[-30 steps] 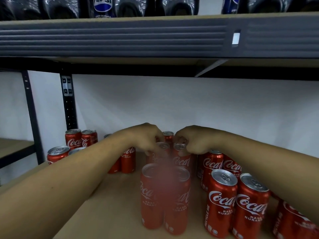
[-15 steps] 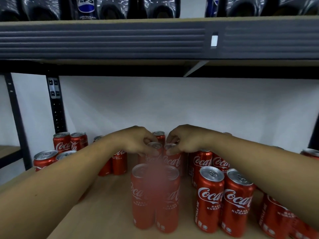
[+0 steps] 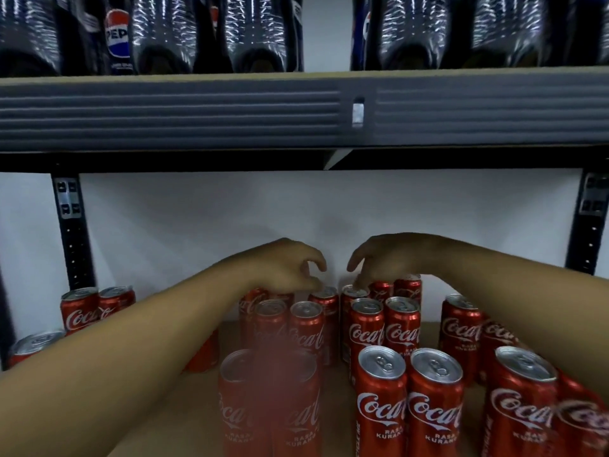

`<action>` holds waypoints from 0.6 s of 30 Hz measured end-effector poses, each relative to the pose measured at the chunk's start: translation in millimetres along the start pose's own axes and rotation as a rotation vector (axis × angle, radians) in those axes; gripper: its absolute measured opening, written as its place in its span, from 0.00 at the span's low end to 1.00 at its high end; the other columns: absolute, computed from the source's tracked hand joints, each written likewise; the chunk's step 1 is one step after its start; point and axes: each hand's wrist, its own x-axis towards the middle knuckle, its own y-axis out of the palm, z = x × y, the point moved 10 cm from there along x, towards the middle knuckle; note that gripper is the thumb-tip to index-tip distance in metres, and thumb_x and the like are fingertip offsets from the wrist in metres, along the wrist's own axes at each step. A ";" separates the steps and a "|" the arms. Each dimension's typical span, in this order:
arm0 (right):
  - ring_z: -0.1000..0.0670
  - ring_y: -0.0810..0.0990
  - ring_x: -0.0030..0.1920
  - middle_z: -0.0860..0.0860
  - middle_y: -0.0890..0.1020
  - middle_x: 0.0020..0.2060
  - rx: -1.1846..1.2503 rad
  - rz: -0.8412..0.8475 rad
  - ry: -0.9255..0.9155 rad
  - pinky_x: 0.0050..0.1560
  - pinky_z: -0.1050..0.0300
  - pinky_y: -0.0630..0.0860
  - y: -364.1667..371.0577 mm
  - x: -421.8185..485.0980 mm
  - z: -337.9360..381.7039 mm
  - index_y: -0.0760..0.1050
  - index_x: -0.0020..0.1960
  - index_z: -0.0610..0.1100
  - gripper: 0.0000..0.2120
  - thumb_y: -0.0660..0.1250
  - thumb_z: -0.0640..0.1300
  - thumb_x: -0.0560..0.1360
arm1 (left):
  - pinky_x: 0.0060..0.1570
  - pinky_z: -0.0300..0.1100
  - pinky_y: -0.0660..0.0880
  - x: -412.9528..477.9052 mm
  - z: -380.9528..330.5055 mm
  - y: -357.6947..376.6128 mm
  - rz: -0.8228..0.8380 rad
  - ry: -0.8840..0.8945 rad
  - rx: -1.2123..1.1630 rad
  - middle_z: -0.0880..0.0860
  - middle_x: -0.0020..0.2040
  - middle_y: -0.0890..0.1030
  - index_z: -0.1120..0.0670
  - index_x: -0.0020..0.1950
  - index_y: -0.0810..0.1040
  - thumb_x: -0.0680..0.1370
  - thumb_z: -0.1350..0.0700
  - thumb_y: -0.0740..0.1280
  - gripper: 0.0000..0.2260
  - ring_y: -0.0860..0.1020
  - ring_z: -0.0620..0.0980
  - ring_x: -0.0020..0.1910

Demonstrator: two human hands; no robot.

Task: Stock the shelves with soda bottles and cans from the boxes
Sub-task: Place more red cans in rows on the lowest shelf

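Observation:
Several red Coca-Cola cans [image 3: 365,328] stand upright in loose rows on the wooden shelf board [image 3: 197,407]. My left hand [image 3: 286,268] hovers over the back middle cans with its fingers loosely curled, and its lowest fingertip touches the rim of a rear can [image 3: 324,293]. My right hand [image 3: 385,258] is beside it. Its fingertips rest on the top of another rear can [image 3: 354,291], with the thumb lifted clear. Neither hand grips a can. The closest cans [image 3: 270,400] are blurred.
Dark Pepsi bottles [image 3: 171,34] fill the upper shelf, whose grey front beam [image 3: 197,110] hangs overhead. Black uprights [image 3: 71,232] stand at left and right against a white wall. More cans sit at far left [image 3: 95,308] and far right [image 3: 520,400].
Both hands have let go of the rear can tops that they pinched and have risen slightly, with the fingers spreading. The view has shifted right and tilted up.

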 end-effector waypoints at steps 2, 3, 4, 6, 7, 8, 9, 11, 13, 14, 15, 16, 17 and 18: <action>0.51 0.81 0.55 0.55 0.79 0.56 0.068 0.051 0.056 0.56 0.54 0.81 6.9 11.7 -3.3 0.77 0.67 0.52 0.21 0.73 0.54 0.75 | 0.51 0.41 0.75 21.3 -8.6 7.4 0.042 -0.014 0.054 0.44 0.60 0.78 0.43 0.70 0.75 0.78 0.41 0.69 0.21 0.77 0.45 0.54; 0.49 0.83 0.53 0.52 0.80 0.55 0.113 0.098 0.092 0.52 0.54 0.83 14.9 18.9 -4.9 0.78 0.65 0.49 0.21 0.74 0.53 0.75 | 0.51 0.42 0.75 30.7 -9.5 12.0 0.066 -0.038 0.078 0.45 0.62 0.78 0.44 0.69 0.76 0.78 0.41 0.70 0.21 0.77 0.46 0.54; 0.47 0.84 0.52 0.49 0.82 0.54 0.139 0.149 0.134 0.48 0.55 0.84 24.1 26.4 -6.8 0.79 0.63 0.46 0.21 0.75 0.52 0.74 | 0.50 0.43 0.76 38.7 -8.6 17.5 0.101 -0.073 0.085 0.46 0.64 0.77 0.45 0.69 0.77 0.77 0.41 0.71 0.21 0.77 0.47 0.55; 0.45 0.85 0.50 0.45 0.83 0.51 0.142 0.233 0.207 0.48 0.53 0.84 40.9 38.2 -9.7 0.79 0.56 0.44 0.17 0.77 0.50 0.72 | 0.43 0.42 0.80 49.3 -4.8 31.3 0.195 -0.140 0.047 0.48 0.65 0.77 0.48 0.68 0.77 0.76 0.42 0.73 0.23 0.80 0.49 0.52; 0.44 0.85 0.50 0.44 0.83 0.50 0.134 0.254 0.230 0.51 0.51 0.84 47.0 43.2 -10.4 0.79 0.54 0.43 0.16 0.77 0.49 0.72 | 0.41 0.42 0.82 52.2 -3.5 37.5 0.233 -0.159 0.024 0.50 0.65 0.78 0.50 0.68 0.78 0.75 0.43 0.75 0.24 0.82 0.49 0.50; 0.43 0.85 0.51 0.43 0.82 0.50 0.122 0.265 0.242 0.54 0.49 0.83 51.0 47.0 -9.9 0.78 0.52 0.43 0.15 0.77 0.48 0.72 | 0.42 0.43 0.84 54.2 -2.3 41.9 0.257 -0.169 0.011 0.51 0.64 0.79 0.52 0.68 0.78 0.74 0.44 0.76 0.25 0.83 0.49 0.48; 0.43 0.85 0.52 0.43 0.82 0.50 0.105 0.266 0.239 0.56 0.47 0.83 52.9 49.6 -7.9 0.77 0.51 0.43 0.14 0.77 0.48 0.72 | 0.43 0.44 0.84 56.0 -0.8 44.6 0.265 -0.173 0.007 0.52 0.63 0.80 0.52 0.68 0.78 0.73 0.44 0.77 0.26 0.83 0.50 0.47; 0.42 0.85 0.52 0.42 0.82 0.52 0.083 0.234 0.225 0.57 0.46 0.82 51.2 54.2 -5.9 0.78 0.51 0.43 0.14 0.78 0.47 0.71 | 0.42 0.44 0.85 58.5 1.0 44.8 0.245 -0.158 0.013 0.52 0.59 0.82 0.53 0.66 0.80 0.71 0.45 0.79 0.26 0.85 0.51 0.47; 0.42 0.86 0.50 0.41 0.83 0.52 0.110 0.197 0.223 0.55 0.47 0.83 48.1 55.5 -8.2 0.80 0.53 0.41 0.18 0.80 0.47 0.69 | 0.40 0.42 0.84 58.2 0.8 42.3 0.206 -0.135 0.017 0.52 0.56 0.84 0.53 0.63 0.82 0.69 0.45 0.80 0.25 0.85 0.49 0.44; 0.43 0.87 0.48 0.42 0.84 0.51 0.129 0.172 0.222 0.53 0.47 0.84 45.4 54.9 -10.2 0.80 0.53 0.40 0.20 0.81 0.48 0.67 | 0.40 0.42 0.84 57.2 0.1 40.0 0.186 -0.124 0.020 0.51 0.55 0.84 0.52 0.62 0.82 0.69 0.44 0.80 0.25 0.85 0.48 0.43; 0.44 0.87 0.46 0.42 0.85 0.50 0.152 0.145 0.215 0.51 0.48 0.84 43.1 53.5 -12.1 0.81 0.53 0.39 0.20 0.81 0.49 0.66 | 0.41 0.43 0.83 55.5 -0.3 37.4 0.163 -0.110 0.026 0.49 0.53 0.84 0.51 0.62 0.82 0.69 0.44 0.79 0.24 0.84 0.47 0.44; 0.45 0.87 0.43 0.43 0.86 0.47 0.183 0.111 0.199 0.48 0.50 0.85 39.8 52.2 -13.2 0.82 0.50 0.39 0.20 0.81 0.49 0.66 | 0.41 0.42 0.81 54.2 -0.7 33.1 0.132 -0.091 0.031 0.46 0.51 0.82 0.49 0.62 0.82 0.69 0.44 0.79 0.24 0.82 0.45 0.45; 0.47 0.87 0.40 0.44 0.86 0.43 0.215 0.063 0.174 0.44 0.54 0.85 34.9 51.0 -14.7 0.82 0.48 0.39 0.18 0.81 0.49 0.66 | 0.42 0.41 0.79 53.1 -1.0 27.3 0.092 -0.069 0.026 0.43 0.48 0.79 0.48 0.63 0.81 0.69 0.44 0.78 0.23 0.80 0.44 0.45; 0.49 0.87 0.36 0.45 0.86 0.39 0.241 -0.002 0.148 0.38 0.58 0.83 27.8 48.8 -16.3 0.83 0.45 0.39 0.16 0.80 0.50 0.67 | 0.42 0.41 0.77 51.9 -0.8 19.6 0.045 -0.049 0.007 0.41 0.47 0.77 0.47 0.63 0.81 0.70 0.44 0.78 0.22 0.78 0.43 0.45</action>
